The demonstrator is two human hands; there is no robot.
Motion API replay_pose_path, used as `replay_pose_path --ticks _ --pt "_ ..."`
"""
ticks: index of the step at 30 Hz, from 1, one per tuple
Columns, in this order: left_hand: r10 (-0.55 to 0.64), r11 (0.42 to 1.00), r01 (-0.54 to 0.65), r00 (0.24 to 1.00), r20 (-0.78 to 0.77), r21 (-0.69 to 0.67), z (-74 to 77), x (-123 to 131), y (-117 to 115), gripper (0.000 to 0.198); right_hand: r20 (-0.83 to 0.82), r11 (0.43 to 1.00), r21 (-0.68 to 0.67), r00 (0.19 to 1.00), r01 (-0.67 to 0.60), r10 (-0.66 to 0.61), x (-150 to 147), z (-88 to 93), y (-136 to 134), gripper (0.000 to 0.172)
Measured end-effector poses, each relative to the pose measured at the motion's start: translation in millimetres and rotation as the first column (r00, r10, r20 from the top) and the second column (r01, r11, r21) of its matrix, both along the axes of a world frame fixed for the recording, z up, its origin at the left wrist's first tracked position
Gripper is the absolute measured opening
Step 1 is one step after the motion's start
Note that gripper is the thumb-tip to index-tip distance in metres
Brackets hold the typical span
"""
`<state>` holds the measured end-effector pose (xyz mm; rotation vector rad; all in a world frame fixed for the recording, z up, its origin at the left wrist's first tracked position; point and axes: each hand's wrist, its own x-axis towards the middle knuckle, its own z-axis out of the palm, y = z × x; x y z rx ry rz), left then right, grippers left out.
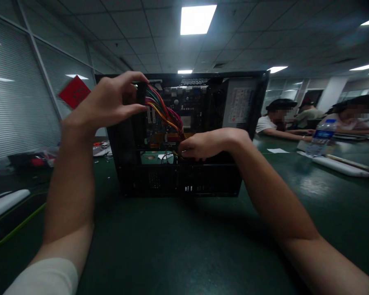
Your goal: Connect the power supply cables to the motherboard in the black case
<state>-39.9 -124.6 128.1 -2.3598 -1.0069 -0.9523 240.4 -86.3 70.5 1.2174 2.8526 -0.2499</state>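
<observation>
Pinching the black connector (140, 95) at the open case's (184, 180) top-left corner, the left hand (109, 102) is stretching the coloured wires (164, 114) down-right to the right hand (199, 146), which is clenching them.

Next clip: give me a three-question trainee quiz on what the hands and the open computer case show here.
1. True or false: the left hand pinches a black connector at the end of the coloured wire bundle.
2. Where is the right hand? A) on the water bottle B) inside the computer case, low down where the wires run C) flat on the green table
3. Fill in: the case stands ____ on the table, its open side facing the camera.

Key: 1 true; 2 B; 3 upright.
</observation>
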Motion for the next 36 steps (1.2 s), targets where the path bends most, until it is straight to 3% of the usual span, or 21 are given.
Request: replay_pose_path --ticks 4,8,16,21,23,27,31,34,36 --pt "-0.017 0.997 0.020 0.999 -0.042 0.075 -0.8 1 5 0.065 0.036 0.991 0.059 0.992 0.123 -0.125 -14 -19.4 31 0.025" --pt "-0.109 0.985 0.122 0.988 -0.107 0.123 -0.8 1 10 0.063 0.045 0.998 0.055 0.999 0.018 -0.021 -18 -27.9 51 0.014" --pt "-0.167 0.975 0.175 0.983 -0.075 0.134 -2.0 8 9 0.061 -0.201 0.950 0.136 0.931 -0.280 0.304 -8 -9.6 42 0.019" --pt "-0.178 0.972 0.195 0.975 -0.135 0.128 0.6 0 10 0.059 -0.194 0.952 0.010 0.933 -0.306 0.302 8 1.6 35 0.022" --pt "-0.171 0.974 0.192 0.972 -0.162 0.125 -0.5 2 11 0.057 -0.171 0.962 0.019 0.947 -0.272 0.271 15 6.6 29 0.023" --pt "-0.183 0.981 0.193 0.965 -0.186 0.036 -11.3 26 11 0.057 -0.241 0.941 0.272 0.932 -0.202 0.270 29 17.6 10 0.025" --pt "-0.234 0.969 0.199 0.926 -0.296 -0.146 -26.9 61 5 0.052 -0.303 0.849 0.515 0.902 -0.117 0.308 42 21.1 -13 0.021" --pt "-0.259 0.962 0.212 0.913 -0.316 -0.174 -33.4 75 0 0.050 -0.233 0.781 0.620 0.935 -0.069 0.268 48 12.6 -27 0.017" --pt "-0.292 0.953 0.250 0.905 -0.310 -0.170 -34.6 76 -3 0.050 -0.169 0.696 0.717 0.957 -0.044 0.234 49 2.6 -35 0.018"
